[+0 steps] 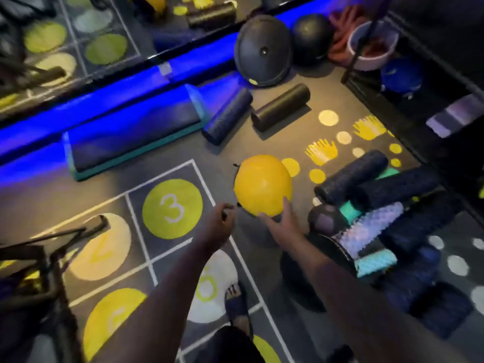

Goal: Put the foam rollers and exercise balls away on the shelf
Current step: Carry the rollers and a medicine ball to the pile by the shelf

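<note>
Yellow ball (pixel 262 184): over the floor, just right of the green circle (pixel 157 218) marked 3.
Right hand (pixel 277 218): mine, fingers straight and spread, touching the ball's lower edge.
Left hand (pixel 220 221): mine, fingers curled; blurred, cannot tell its hold.
Foam rollers (pixel 366 179): heaped right of the ball.

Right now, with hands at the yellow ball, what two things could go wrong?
The right hand touches the yellow ball with straight fingers only, low on its side, so it may roll away. The foam rollers lie piled on the floor close by, so a step could trip.
</note>
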Action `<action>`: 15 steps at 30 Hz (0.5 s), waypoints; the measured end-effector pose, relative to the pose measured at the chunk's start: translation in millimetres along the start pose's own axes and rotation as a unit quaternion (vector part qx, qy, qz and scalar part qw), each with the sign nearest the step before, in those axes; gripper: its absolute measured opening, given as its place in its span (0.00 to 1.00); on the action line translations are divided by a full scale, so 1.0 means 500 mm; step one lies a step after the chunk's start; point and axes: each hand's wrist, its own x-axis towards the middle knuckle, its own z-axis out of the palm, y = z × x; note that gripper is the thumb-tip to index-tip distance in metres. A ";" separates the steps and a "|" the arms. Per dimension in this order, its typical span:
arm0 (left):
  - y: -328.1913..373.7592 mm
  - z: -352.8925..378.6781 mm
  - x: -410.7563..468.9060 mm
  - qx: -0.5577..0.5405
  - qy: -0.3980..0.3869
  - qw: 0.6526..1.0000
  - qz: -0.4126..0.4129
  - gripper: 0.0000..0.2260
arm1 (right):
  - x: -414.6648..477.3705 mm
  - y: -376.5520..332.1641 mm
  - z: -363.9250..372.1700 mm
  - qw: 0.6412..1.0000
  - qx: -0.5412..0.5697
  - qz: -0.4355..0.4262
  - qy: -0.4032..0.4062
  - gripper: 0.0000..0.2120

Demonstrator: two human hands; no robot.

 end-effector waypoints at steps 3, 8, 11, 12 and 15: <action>-0.018 -0.186 0.073 -0.012 0.014 1.000 -0.018 0.12 | 0.061 -0.149 0.111 0.998 0.039 0.041 0.021 0.51; 0.013 -0.329 0.223 -0.066 0.014 0.997 -0.026 0.13 | 0.163 -0.294 0.181 0.993 0.101 0.048 0.045 0.47; 0.035 -0.380 0.334 -0.085 -0.004 0.996 -0.011 0.17 | 0.248 -0.371 0.192 0.991 0.094 0.052 0.077 0.43; 0.044 -0.396 0.373 -0.089 -0.007 0.996 -0.009 0.17 | 0.280 -0.391 0.196 0.989 0.097 0.055 0.093 0.42; 0.045 -0.442 0.511 -0.025 -0.029 0.999 -0.020 0.16 | 0.381 -0.442 0.223 0.978 0.102 0.070 0.165 0.32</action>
